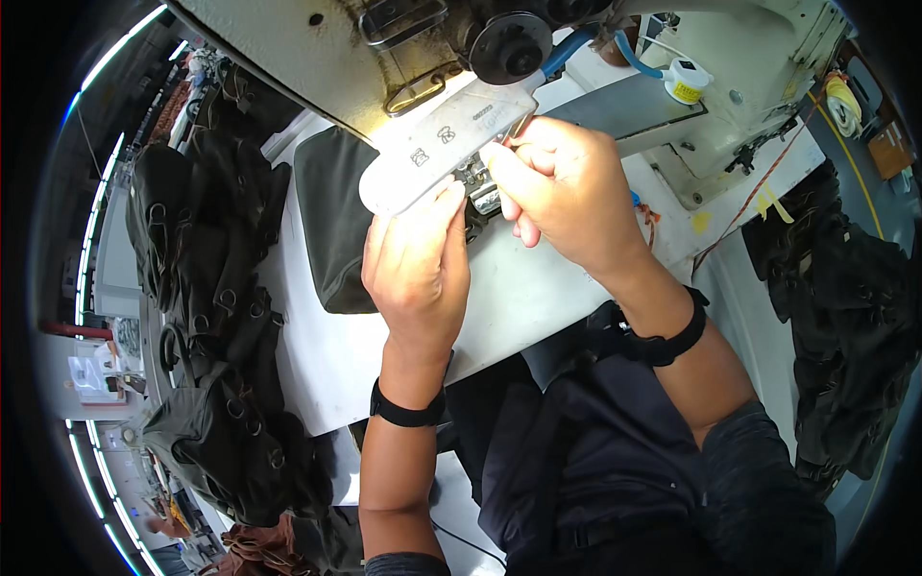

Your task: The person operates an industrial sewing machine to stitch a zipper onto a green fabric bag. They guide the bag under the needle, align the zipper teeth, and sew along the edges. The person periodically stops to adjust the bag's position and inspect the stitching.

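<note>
A pale, round-ended sewing machine arm slants across the work, with small dark marks on its top. Along its near side shows an exposed metal mechanism. My left hand has its fingers close together, their tips against the arm's near edge and partly hidden there. Just right of the mechanism, my right hand is closed in a pinch, thumb against index finger. Something thin shows at those fingertips, too small to name. A dark fabric bag piece lies left of my left hand, partly under the arm.
Overhead is the sewing machine head with a black round knob. The white tabletop spreads below my hands. Dark bags are heaped at left, more dark bags hang at right. A small white container stands behind.
</note>
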